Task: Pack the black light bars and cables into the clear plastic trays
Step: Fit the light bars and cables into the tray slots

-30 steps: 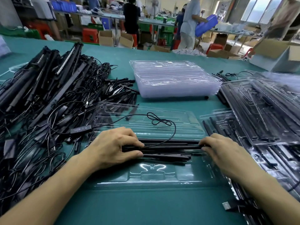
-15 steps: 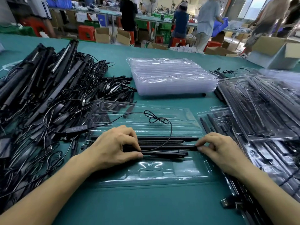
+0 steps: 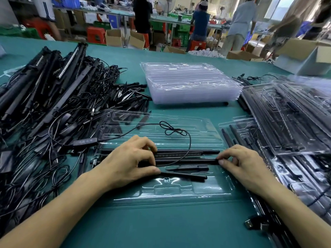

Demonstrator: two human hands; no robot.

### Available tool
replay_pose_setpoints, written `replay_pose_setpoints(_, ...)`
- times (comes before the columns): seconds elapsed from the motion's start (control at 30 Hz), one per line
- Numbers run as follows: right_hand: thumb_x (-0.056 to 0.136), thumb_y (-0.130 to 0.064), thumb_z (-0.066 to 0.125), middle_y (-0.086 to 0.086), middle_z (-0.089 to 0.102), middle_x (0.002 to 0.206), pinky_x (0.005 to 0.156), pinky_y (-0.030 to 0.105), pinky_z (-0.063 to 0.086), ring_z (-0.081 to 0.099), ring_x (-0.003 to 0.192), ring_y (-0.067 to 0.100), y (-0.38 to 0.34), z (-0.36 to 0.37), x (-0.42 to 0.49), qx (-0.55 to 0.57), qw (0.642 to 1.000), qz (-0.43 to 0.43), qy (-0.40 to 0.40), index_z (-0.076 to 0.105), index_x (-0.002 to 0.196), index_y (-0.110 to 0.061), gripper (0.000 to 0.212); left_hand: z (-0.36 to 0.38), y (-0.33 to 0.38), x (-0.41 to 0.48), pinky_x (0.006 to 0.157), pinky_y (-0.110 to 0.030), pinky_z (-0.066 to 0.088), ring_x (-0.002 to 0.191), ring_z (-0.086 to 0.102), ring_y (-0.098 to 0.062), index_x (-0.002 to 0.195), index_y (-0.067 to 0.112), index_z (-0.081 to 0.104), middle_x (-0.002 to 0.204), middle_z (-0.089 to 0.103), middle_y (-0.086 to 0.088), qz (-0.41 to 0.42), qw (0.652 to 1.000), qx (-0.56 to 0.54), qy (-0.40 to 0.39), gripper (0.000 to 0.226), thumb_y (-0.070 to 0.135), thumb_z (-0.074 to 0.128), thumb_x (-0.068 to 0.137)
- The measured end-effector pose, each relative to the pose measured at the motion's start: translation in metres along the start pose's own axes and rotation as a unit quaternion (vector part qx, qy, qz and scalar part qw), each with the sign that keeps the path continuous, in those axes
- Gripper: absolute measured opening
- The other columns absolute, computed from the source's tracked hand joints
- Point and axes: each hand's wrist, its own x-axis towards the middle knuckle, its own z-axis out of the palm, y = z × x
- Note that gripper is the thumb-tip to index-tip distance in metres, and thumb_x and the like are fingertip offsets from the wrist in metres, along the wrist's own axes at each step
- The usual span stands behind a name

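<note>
Fingers (image 3: 149,146) of the left hand (image 3: 129,158) curl over 1 black light bar (image 3: 186,161), while the right hand (image 3: 245,163) pinches its other end. It lies in a clear tray (image 3: 179,192) on the green counter (image 3: 161,226), a cable (image 3: 172,130) looped across.

Beyond the far edge of the teal worktop (image 3: 172,228), open cardboard boxes (image 3: 114,37) and red plastic stools (image 3: 197,45) stand on the floor. Farther behind it runs a long table (image 3: 121,13) where several people (image 3: 142,13) stand. Past the worktop's far right corner, a bright window (image 3: 279,9) lets in daylight.
</note>
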Motion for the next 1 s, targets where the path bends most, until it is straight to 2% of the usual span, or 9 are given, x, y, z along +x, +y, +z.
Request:
replay_pose_setpoints(0.2,0.087,-0.039,0.068,-0.019,0.054,0.091,0.076,0.04,0.051,0.052,0.075,0.0,-0.012,-0.005,0.002,-0.036,0.997,0.021,-0.069,0.071,0.097,-0.04,0.011,-0.002,0.0,0.002,0.081,-0.028,0.05,0.092,0.055,0.002,0.105,0.04,0.066,0.097,0.066,0.027,-0.022,1.0,-0.016,0.008,0.041,0.067,0.063,0.075)
replay_pose_setpoints(0.37,0.093,-0.052,0.05,-0.017,0.055,0.113,0.09,0.041,0.05,0.057,0.109,0.012,-0.032,-0.015,0.002,-0.178,0.973,0.031,-0.143,0.063,0.118,-0.04,0.031,-0.005,0.002,0.004,0.084,-0.033,0.05,0.091,0.059,0.0,0.101,0.038,0.07,0.095,0.067,0.024,-0.032,0.999,-0.017,-0.003,0.042,0.068,0.063,0.073)
replay_pose_setpoints(0.43,0.095,-0.051,0.045,-0.014,0.055,0.117,0.092,0.04,0.049,0.055,0.114,0.014,-0.042,-0.016,0.002,-0.22,0.962,0.03,-0.158,0.061,0.12,-0.036,0.033,-0.005,0.002,0.005,0.084,-0.033,0.05,0.091,0.059,0.0,0.1,0.038,0.071,0.094,0.067,0.024,-0.039,0.999,-0.017,0.0,0.043,0.069,0.064,0.071)
replay_pose_setpoints(0.53,0.099,-0.041,0.04,-0.006,0.058,0.119,0.096,0.039,0.046,0.055,0.115,0.02,-0.054,-0.01,0.007,-0.224,0.968,0.008,-0.113,0.061,0.123,-0.033,0.033,-0.005,0.002,0.004,0.084,-0.032,0.05,0.09,0.059,0.001,0.098,0.037,0.072,0.093,0.068,0.024,-0.045,0.999,-0.023,0.008,0.043,0.069,0.065,0.069)
replay_pose_setpoints(0.7,0.101,-0.024,0.039,0.001,0.055,0.132,0.102,0.039,0.038,0.049,0.121,0.025,-0.088,0.016,0.036,-0.074,0.995,-0.061,-0.006,0.046,0.139,-0.027,0.039,-0.004,0.003,0.005,0.084,-0.033,0.051,0.09,0.062,0.0,0.093,0.035,0.074,0.092,0.071,0.022,-0.046,0.998,-0.037,0.028,0.043,0.068,0.067,0.067)
replay_pose_setpoints(0.8,0.099,-0.029,0.045,0.0,0.046,0.145,0.106,0.041,0.035,0.043,0.129,0.027,-0.113,0.032,0.065,-0.058,0.994,-0.093,-0.018,0.026,0.151,-0.03,0.055,-0.003,0.003,0.005,0.082,-0.034,0.052,0.087,0.063,-0.001,0.094,0.032,0.074,0.091,0.072,0.019,-0.033,0.998,-0.04,0.034,0.039,0.062,0.07,0.069)
replay_pose_setpoints(0.87,0.096,-0.034,0.049,0.004,0.047,0.143,0.1,0.044,0.037,0.045,0.126,0.032,-0.125,0.041,0.085,-0.124,0.989,-0.042,-0.072,0.018,0.152,-0.031,0.064,-0.003,0.004,0.004,0.082,-0.033,0.052,0.088,0.063,-0.002,0.095,0.027,0.075,0.092,0.072,0.017,-0.019,0.998,-0.044,0.034,0.037,0.055,0.074,0.071)
replay_pose_setpoints(0.93,0.093,-0.037,0.052,0.01,0.054,0.133,0.093,0.044,0.04,0.049,0.12,0.035,-0.127,0.049,0.098,-0.177,0.979,0.018,-0.099,0.036,0.14,-0.023,0.052,-0.002,0.005,0.004,0.082,-0.032,0.051,0.087,0.063,-0.004,0.096,0.023,0.075,0.092,0.072,0.015,-0.012,0.998,-0.048,0.035,0.035,0.05,0.076,0.074)
replay_pose_setpoints(1.0,0.09,-0.039,0.057,0.011,0.058,0.123,0.087,0.041,0.041,0.052,0.115,0.034,-0.123,0.052,0.105,-0.187,0.978,0.022,-0.084,0.054,0.12,-0.018,0.036,-0.004,0.008,0.005,0.078,-0.033,0.052,0.081,0.063,-0.007,0.09,0.02,0.075,0.086,0.072,0.013,-0.009,0.998,-0.04,0.056,0.034,0.051,0.071,0.078)
